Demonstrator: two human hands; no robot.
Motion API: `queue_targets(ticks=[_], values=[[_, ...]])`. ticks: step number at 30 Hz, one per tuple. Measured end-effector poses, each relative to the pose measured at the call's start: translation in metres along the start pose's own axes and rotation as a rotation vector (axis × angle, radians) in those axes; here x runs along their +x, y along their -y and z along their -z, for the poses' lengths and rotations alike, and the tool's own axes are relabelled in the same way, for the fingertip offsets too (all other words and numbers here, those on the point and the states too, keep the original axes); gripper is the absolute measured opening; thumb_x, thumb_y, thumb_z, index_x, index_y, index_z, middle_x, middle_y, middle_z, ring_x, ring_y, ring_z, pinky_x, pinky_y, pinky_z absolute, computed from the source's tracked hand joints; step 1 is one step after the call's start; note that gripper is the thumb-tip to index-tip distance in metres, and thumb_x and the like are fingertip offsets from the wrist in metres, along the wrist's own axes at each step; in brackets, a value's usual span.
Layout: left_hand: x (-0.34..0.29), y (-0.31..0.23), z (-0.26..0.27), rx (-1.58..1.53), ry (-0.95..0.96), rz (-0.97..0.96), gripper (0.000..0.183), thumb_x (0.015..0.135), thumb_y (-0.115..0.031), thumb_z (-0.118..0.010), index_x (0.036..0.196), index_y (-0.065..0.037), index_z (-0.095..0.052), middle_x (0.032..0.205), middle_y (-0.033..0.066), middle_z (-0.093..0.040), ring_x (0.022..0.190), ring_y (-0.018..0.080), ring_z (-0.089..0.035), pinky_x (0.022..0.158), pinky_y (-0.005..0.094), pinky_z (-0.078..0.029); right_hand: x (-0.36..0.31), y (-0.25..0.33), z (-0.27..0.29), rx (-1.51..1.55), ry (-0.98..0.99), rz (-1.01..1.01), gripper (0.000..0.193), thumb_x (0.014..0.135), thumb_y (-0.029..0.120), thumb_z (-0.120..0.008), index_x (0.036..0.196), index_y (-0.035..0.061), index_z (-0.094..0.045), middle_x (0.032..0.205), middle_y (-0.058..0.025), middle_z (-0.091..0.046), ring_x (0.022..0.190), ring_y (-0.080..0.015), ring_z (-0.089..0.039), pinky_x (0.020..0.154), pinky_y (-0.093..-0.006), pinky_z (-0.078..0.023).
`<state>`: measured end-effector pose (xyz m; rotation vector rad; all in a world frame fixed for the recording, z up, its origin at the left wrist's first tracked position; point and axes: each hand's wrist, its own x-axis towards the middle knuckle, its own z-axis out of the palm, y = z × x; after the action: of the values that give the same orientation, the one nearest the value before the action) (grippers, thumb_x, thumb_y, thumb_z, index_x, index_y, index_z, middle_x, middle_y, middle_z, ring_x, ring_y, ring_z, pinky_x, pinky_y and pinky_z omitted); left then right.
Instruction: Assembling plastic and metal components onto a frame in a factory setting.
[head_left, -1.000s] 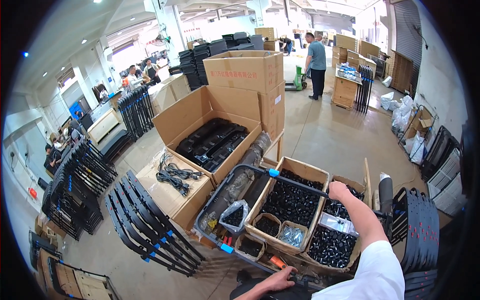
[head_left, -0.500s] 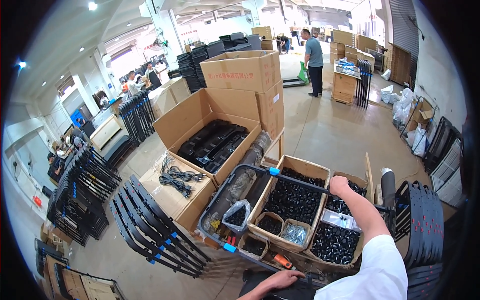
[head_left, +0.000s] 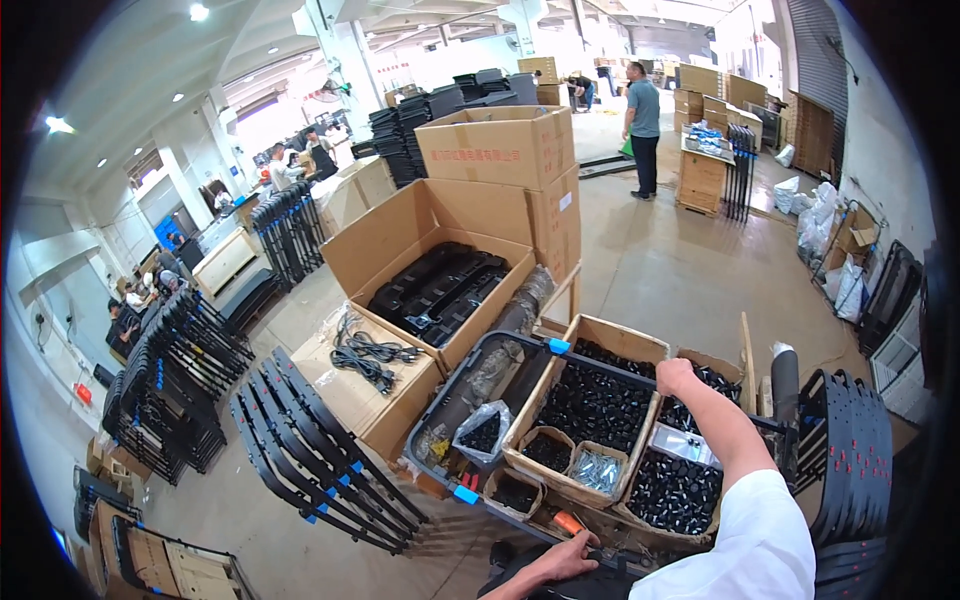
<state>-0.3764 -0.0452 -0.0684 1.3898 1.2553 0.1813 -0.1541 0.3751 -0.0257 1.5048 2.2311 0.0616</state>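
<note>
A black metal frame (head_left: 424, 412) with rounded corners and blue clips lies across the parts boxes in front of me. My right hand (head_left: 675, 377) is closed round its far bar, above the boxes. Low in the picture, my left hand (head_left: 568, 557) curls at the near bar, its fingers partly hidden. Just above that hand an orange-handled tool (head_left: 568, 522) is partly covered. Under the frame, one cardboard box (head_left: 511, 437) holds black knob-like parts (head_left: 590, 405) and a small tub of silver screws (head_left: 597, 471). Another box to its right holds more black parts (head_left: 672, 490) and a clear plastic case (head_left: 685, 445).
An open carton (head_left: 375, 238) of black molded parts and a box with black cables (head_left: 370, 357) stand beyond. Black frames stand stacked at left (head_left: 325, 455) and right (head_left: 850, 455). A person (head_left: 643, 130) stands farther back; others work at far left.
The view has shifted slightly, so the surroundings sit farther right. My right hand is a little farther left along the bar. My left hand has moved up and covers more of the orange-handled tool.
</note>
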Motion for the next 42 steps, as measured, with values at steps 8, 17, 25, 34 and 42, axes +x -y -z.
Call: queue_targets(ticks=[8,17,25,34,42], values=[[0.009,0.018,-0.001,-0.018,0.131,-0.215,0.045,0.102,-0.019,-0.064,0.147,-0.018,-0.056,0.133,0.0199,-0.068,0.129,0.0351,-0.064,0.109,0.0451,-0.049,-0.005,-0.020,-0.018,0.231,-0.072,-0.274,0.044,0.095,0.040,-0.064,0.123,0.0107,-0.080,0.132,-0.0140,-0.076,0.121,-0.0314,-0.073,0.100,-0.0452,-0.059],[0.021,0.018,-0.002,-0.031,0.223,-0.211,0.056,0.101,-0.007,-0.050,0.156,-0.014,-0.052,0.149,0.0203,-0.061,0.136,0.0311,-0.059,0.118,0.0406,-0.043,-0.018,-0.020,-0.014,0.049,0.029,-0.093,0.047,0.082,0.035,-0.077,0.121,0.0104,-0.081,0.128,-0.0124,-0.078,0.119,-0.0264,-0.075,0.095,-0.0420,-0.062],[0.029,0.018,-0.004,-0.044,0.188,-0.188,0.045,0.104,-0.014,-0.050,0.148,-0.012,-0.062,0.143,0.0156,-0.067,0.133,0.0280,-0.062,0.116,0.0374,-0.045,-0.014,-0.023,-0.035,0.017,-0.034,-0.084,0.035,0.085,0.026,-0.074,0.114,0.0108,-0.083,0.121,-0.0113,-0.080,0.111,-0.0295,-0.078,0.090,-0.0417,-0.063],[0.023,0.026,-0.014,0.059,0.057,-0.181,0.046,0.108,-0.031,-0.064,0.152,-0.018,-0.060,0.137,0.0132,-0.071,0.122,0.0232,-0.067,0.104,0.0368,-0.051,-0.014,-0.018,-0.025,0.014,0.017,-0.109,0.034,0.088,0.028,-0.074,0.117,0.0125,-0.083,0.124,-0.0103,-0.079,0.112,-0.0258,-0.078,0.088,-0.0399,-0.064],[0.021,0.015,-0.004,0.031,0.055,-0.047,0.046,0.102,-0.025,-0.074,0.142,-0.008,-0.060,0.110,0.0104,-0.069,0.104,0.0194,-0.064,0.096,0.0344,-0.051,-0.011,-0.032,-0.050,0.087,-0.042,-0.109,0.037,0.088,0.027,-0.073,0.121,0.0130,-0.082,0.127,-0.0092,-0.079,0.110,-0.0278,-0.078,0.090,-0.0432,-0.063]])
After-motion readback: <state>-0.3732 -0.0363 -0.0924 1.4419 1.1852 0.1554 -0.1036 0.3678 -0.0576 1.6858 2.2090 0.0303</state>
